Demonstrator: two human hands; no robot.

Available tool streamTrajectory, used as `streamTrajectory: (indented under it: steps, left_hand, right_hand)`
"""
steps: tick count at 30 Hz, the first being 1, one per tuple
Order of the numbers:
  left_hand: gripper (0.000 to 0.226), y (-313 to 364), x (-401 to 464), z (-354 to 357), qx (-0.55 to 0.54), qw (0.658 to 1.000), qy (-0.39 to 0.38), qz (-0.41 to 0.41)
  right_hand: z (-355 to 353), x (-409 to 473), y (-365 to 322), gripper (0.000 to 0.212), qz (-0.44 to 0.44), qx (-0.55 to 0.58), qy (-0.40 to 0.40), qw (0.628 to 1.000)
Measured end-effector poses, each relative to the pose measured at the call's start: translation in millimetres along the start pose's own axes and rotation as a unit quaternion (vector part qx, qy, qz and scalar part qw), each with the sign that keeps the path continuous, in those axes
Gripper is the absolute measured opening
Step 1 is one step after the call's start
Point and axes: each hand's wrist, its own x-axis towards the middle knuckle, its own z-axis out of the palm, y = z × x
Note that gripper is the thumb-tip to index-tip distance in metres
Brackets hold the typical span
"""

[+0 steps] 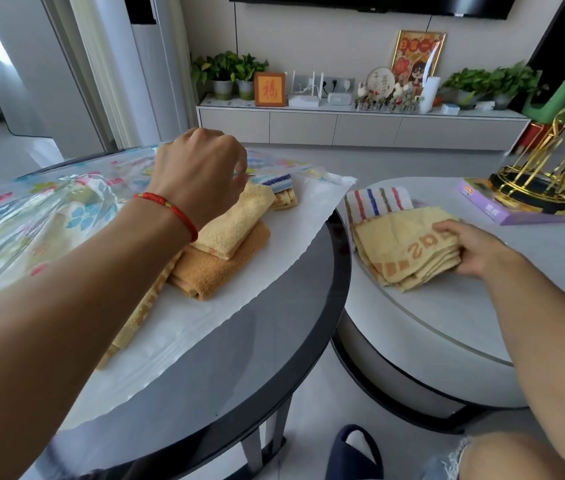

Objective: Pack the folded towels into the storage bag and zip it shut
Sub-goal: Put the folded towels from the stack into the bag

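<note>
A clear storage bag (274,271) with a flower print lies flat across the dark round table (274,368). Inside its mouth lie a folded orange towel (218,271), a pale yellow towel (236,223) on top of it, and a blue-striped towel (279,183) farther back. My left hand (198,168) pinches the bag's upper layer and holds it raised above these towels. On the white round table (447,323) to the right, my right hand (475,247) grips a folded yellow towel (409,247) by its right edge. A striped towel (378,202) lies under and behind it.
A gold wire rack (551,174) stands on a purple box (523,209) at the back right of the white table. A TV cabinet (360,128) with plants and ornaments runs along the far wall. A dark slipper (353,452) shows on the floor below.
</note>
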Motion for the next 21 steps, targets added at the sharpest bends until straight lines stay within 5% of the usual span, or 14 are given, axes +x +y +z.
streamTrajectory:
  steps: [5,10,15,21]
  left_hand:
    - [0.012,-1.6,-0.3,-1.0,0.003,1.000,0.004,0.001]
    - [0.017,-3.3,4.6,-3.2,0.039,0.999,-0.010,-0.005]
    - [0.024,-16.3,7.8,-18.5,0.013,0.997,-0.055,-0.055]
    - [0.020,-48.0,5.0,-53.1,-0.016,0.991,-0.060,-0.119]
  right_hand:
    - [-11.0,-8.5,-4.8,0.029,0.017,-0.087,0.021,0.996]
    - [-12.2,-28.7,-17.8,0.024,0.078,-0.018,-0.083,0.993]
    - [-1.7,-83.2,-11.0,0.021,-0.001,0.045,-0.138,0.989]
    - [72.5,-155.8,19.8,0.068,-0.009,0.123,-0.300,0.946]
